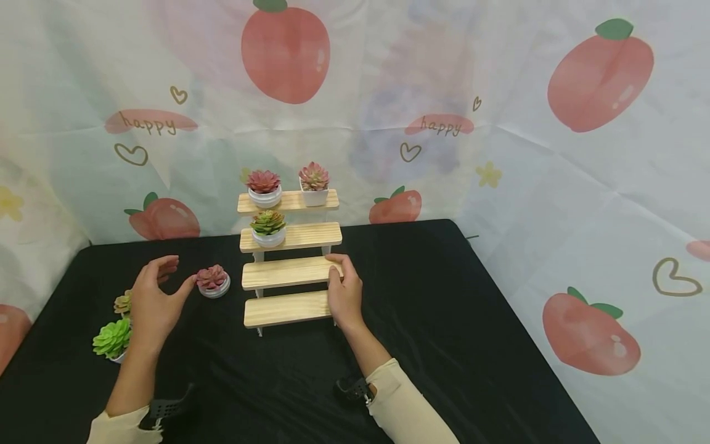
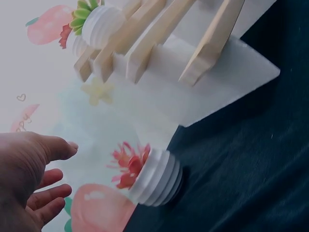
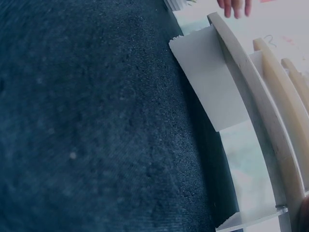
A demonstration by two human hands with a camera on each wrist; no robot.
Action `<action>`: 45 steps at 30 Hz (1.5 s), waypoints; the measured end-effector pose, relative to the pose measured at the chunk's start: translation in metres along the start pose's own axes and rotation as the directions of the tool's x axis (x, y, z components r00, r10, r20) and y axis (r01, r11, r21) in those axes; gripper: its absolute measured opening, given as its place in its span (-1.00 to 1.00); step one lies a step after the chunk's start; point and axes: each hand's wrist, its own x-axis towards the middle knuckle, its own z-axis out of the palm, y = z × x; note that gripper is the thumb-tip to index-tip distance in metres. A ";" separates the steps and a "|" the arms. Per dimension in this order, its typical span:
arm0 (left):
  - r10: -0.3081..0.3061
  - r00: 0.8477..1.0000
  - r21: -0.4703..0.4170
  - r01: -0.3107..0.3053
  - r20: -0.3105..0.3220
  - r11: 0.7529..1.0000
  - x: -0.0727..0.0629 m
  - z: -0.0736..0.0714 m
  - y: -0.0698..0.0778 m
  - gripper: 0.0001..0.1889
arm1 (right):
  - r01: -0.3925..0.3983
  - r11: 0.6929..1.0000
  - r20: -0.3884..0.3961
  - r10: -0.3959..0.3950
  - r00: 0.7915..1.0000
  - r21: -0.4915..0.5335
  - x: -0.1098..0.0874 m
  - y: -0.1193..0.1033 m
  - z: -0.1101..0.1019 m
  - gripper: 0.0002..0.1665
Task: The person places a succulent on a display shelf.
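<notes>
A tiered wooden plant stand (image 1: 288, 307) with white side supports stands on the black cloth. My right hand (image 1: 347, 295) holds its right end at the lower boards, with part of the fingers hidden. To the left of the stand, a pink succulent (image 1: 211, 277) sits in a ridged white pot (image 2: 161, 179) on the cloth. My left hand (image 1: 157, 305) is just left of that pot, thumb and fingers spread apart and nothing between them. In the left wrist view, a gap shows between the left hand (image 2: 29, 179) and the pink plant.
Two pink succulents (image 1: 263, 181) (image 1: 314, 177) in white pots stand on the top board. A green-red succulent (image 1: 269, 223) is on the second board. Bright green (image 1: 113, 337) and yellowish (image 1: 122, 303) succulents sit at the left, partly behind the left arm. A fruit-print curtain (image 1: 355, 74) hangs behind.
</notes>
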 end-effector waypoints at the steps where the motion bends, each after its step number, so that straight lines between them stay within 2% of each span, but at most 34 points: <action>1: -0.005 1.000 0.006 0.005 0.000 1.000 0.000 -0.002 -0.001 -0.47 | 0.001 1.000 0.000 -0.001 1.000 0.001 0.000 0.000 0.000 -0.65; 6: -0.032 0.999 0.076 0.031 0.003 0.997 -0.004 -0.011 -0.008 -0.54 | -0.002 1.000 -0.003 0.002 1.000 -0.003 -0.001 0.001 0.000 -0.66; 11: -0.012 1.000 0.149 0.013 -0.002 0.989 -0.006 -0.018 -0.013 -0.62 | 0.002 1.000 -0.006 -0.002 1.000 -0.011 0.000 0.003 0.001 -0.66; 15: -0.008 1.000 0.168 0.008 0.000 0.986 -0.007 -0.026 -0.016 -0.66 | -0.008 1.000 -0.001 0.008 1.000 -0.017 0.000 0.005 0.000 -0.65; 21: -0.056 0.998 0.209 0.047 0.033 0.977 -0.010 -0.037 -0.024 -0.66 | -0.011 1.000 0.006 0.011 1.000 -0.015 0.000 0.005 0.001 -0.65; 33: -0.083 0.995 0.209 0.068 0.060 0.976 -0.020 -0.048 -0.037 -0.61 | 0.001 1.000 0.004 -0.001 1.000 -0.009 0.001 0.005 0.001 -0.65; 39: -0.066 0.996 0.203 0.052 0.063 0.978 -0.024 -0.052 -0.038 -0.59 | 0.007 1.000 0.006 -0.006 1.000 -0.011 0.001 0.006 0.000 -0.64; 45: -0.053 0.999 0.190 0.050 0.013 0.981 -0.036 -0.057 -0.045 -0.53 | 0.005 1.000 0.006 -0.005 1.000 -0.007 0.001 0.006 0.000 -0.64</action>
